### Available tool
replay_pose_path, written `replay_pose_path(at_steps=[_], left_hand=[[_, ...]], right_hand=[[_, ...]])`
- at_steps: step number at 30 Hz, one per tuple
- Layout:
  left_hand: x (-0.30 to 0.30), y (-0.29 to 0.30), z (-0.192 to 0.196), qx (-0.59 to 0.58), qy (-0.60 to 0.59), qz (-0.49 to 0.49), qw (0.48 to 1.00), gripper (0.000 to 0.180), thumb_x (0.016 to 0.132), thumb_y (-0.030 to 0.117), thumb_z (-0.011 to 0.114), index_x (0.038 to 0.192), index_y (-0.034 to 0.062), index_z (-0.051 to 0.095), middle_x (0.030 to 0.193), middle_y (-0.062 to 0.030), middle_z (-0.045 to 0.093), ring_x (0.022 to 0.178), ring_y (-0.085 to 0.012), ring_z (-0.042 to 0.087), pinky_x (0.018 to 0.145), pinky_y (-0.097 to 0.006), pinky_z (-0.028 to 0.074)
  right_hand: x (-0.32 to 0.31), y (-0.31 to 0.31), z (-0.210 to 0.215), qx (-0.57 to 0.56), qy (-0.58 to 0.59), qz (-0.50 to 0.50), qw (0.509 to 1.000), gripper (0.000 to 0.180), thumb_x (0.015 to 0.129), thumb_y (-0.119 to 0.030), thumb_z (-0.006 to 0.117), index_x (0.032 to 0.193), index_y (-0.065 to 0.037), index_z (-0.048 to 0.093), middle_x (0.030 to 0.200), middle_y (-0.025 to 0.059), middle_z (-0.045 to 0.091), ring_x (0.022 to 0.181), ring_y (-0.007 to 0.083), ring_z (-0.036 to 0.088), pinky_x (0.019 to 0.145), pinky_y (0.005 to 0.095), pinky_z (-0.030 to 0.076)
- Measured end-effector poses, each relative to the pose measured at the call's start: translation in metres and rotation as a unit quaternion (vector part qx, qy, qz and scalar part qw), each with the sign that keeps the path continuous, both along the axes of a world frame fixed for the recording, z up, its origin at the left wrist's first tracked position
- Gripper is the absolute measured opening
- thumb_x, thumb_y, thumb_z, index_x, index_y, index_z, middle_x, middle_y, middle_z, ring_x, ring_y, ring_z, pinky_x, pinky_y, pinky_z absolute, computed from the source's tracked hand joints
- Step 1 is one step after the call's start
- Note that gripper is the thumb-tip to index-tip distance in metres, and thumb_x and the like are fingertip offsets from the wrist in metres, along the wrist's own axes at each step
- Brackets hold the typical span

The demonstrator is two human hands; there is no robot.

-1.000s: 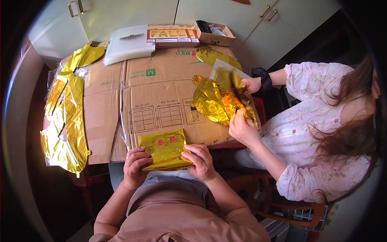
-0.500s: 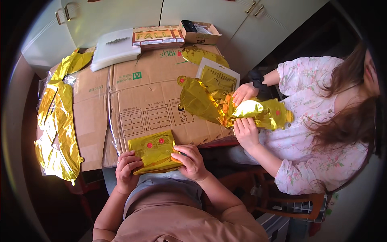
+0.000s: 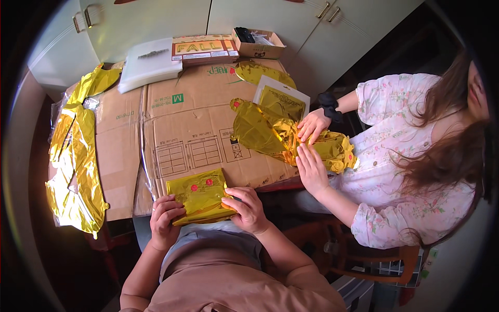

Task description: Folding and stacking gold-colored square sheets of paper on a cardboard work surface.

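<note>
At the table's near edge I hold a folded gold foil balloon (image 3: 200, 196), a flat rectangle with two red dots on its upper face. My left hand (image 3: 165, 222) grips its left side, fingers curled over the edge and thumb beneath or hidden. On the opposite side, my right hand (image 3: 248, 212) pinches the right edge between thumb and fingers. To the right, a co-worker's two hands (image 3: 313, 151) press on a partly folded gold foil balloon (image 3: 254, 130), whose loose end spreads toward the table's middle.
Cardboard (image 3: 117, 140) covers the table. Flat gold foil balloons (image 3: 83, 161) lie along its left side. Farther back are a stack of clear plastic sleeves (image 3: 148, 73), a printed card pack (image 3: 205, 49), a small open box (image 3: 265, 49) and a white-framed package (image 3: 280, 99).
The co-worker's hands have pressed down and flattened the near end of their balloon, which has drawn in to the left. My hands and folded balloon have hardly moved.
</note>
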State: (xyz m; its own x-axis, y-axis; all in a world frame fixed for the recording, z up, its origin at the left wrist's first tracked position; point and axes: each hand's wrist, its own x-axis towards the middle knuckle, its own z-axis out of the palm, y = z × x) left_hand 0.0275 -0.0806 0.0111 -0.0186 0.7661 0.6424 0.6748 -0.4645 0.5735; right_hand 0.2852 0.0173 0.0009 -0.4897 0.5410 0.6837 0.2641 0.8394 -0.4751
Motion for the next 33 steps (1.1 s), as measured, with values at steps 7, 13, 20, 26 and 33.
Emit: replay_pose_path(at_steps=[7,13,20,26,33], left_hand=[[-0.001,0.001,-0.001,-0.002,0.002,0.0,1.0,0.03,0.076,-0.002,0.079,0.101,0.0069,0.067,0.102,-0.0101,0.069,0.107,-0.0352,0.066,0.096,-0.046,0.052],[-0.001,0.001,-0.002,-0.008,0.003,-0.001,1.0,0.03,0.076,-0.001,0.079,0.102,0.0072,0.066,0.103,-0.0103,0.069,0.108,-0.0356,0.066,0.096,-0.046,0.052],[0.001,0.002,-0.001,-0.005,0.0,0.002,1.0,0.031,0.075,-0.001,0.08,0.102,0.0074,0.067,0.103,-0.0099,0.07,0.107,-0.0352,0.066,0.095,-0.045,0.052],[0.001,0.002,0.003,-0.008,-0.002,0.002,1.0,0.032,0.074,-0.002,0.08,0.102,0.0065,0.067,0.103,-0.01,0.07,0.107,-0.0348,0.066,0.096,-0.045,0.052],[-0.002,0.001,0.006,-0.017,-0.004,-0.019,1.0,0.035,0.07,-0.004,0.08,0.102,0.0061,0.07,0.105,-0.0092,0.07,0.109,-0.0345,0.065,0.098,-0.045,0.051]], right_hand=[[0.0,0.001,-0.002,-0.003,-0.002,-0.001,1.0,0.048,0.071,0.006,0.078,0.116,-0.009,0.068,0.122,0.0114,0.066,0.107,0.0322,0.067,0.09,0.0411,0.055],[0.0,0.002,0.0,-0.006,-0.003,-0.001,1.0,0.048,0.071,0.006,0.078,0.116,-0.009,0.069,0.122,0.0113,0.066,0.107,0.0321,0.067,0.09,0.041,0.055],[0.001,0.003,-0.006,-0.005,0.004,0.009,1.0,0.06,0.066,0.007,0.069,0.123,-0.009,0.065,0.128,0.0127,0.063,0.112,0.0333,0.065,0.094,0.0441,0.052],[0.0,0.004,0.001,-0.002,-0.001,0.0,1.0,0.049,0.069,0.007,0.075,0.115,-0.008,0.069,0.122,0.012,0.067,0.107,0.0323,0.067,0.09,0.0415,0.055],[0.003,0.002,0.002,-0.01,0.007,0.002,1.0,0.052,0.067,0.009,0.069,0.117,-0.005,0.067,0.121,0.0148,0.067,0.105,0.0358,0.068,0.088,0.044,0.057]])
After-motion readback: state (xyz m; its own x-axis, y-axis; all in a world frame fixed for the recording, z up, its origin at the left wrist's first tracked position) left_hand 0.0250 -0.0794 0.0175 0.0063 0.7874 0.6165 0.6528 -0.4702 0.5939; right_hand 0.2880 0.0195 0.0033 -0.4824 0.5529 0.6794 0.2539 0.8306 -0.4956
